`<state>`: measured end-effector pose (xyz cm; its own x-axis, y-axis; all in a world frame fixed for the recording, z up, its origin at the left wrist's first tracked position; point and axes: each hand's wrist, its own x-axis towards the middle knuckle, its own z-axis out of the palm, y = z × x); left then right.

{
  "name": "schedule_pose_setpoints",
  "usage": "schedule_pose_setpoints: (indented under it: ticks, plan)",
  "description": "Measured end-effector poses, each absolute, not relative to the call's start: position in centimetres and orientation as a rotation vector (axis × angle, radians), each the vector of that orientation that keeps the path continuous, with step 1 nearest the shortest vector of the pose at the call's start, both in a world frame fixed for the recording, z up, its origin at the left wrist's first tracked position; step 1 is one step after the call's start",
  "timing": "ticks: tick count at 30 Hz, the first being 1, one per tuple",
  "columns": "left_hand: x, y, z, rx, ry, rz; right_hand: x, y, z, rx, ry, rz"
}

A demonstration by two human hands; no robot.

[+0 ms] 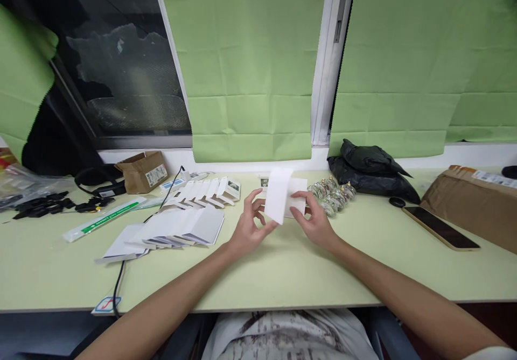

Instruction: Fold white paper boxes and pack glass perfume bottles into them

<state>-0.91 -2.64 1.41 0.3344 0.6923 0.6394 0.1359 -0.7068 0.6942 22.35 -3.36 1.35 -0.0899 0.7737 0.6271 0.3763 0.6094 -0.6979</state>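
A white folding carton (278, 196), bent open along a crease, is held above the table between both my hands. My left hand (249, 225) has its thumb on the lower edge of the near panel, with its other fingers curled behind it. On the other side, my right hand (319, 224) pinches the right panel between thumb and fingers. Flat white cartons (177, 228) lie fanned out to the left. Behind them stands a row of small formed boxes (208, 190). Clear glass-like ornaments (333, 194) with gold tops sit in rows beyond my right hand.
Black plastic bags (371, 171) lie under the green curtain. At right are a phone (440, 228) and a large brown parcel (472, 204). A brown box (141, 171), a green-and-white packet (105, 220) and a black cable (119, 282) occupy the left.
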Motion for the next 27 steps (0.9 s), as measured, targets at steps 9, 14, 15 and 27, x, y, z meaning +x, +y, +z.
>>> schedule_pose_setpoints:
  ticks: [9,14,15,27]
  plan:
    - [-0.69,-2.61,1.64,1.981,0.844,1.357,22.33,-3.22,1.19,-0.892,-1.735,0.417]
    - [-0.59,-2.35,1.78,1.903,0.924,1.33,22.44,-3.31,1.15,-0.899,-1.796,0.344]
    - [-0.59,-2.27,1.75,1.885,0.927,1.342,22.44,-3.37,1.23,-0.894,-1.808,0.337]
    - [-0.7,-2.02,1.55,1.874,0.941,1.328,22.18,-3.44,1.16,-0.744,-1.599,0.699]
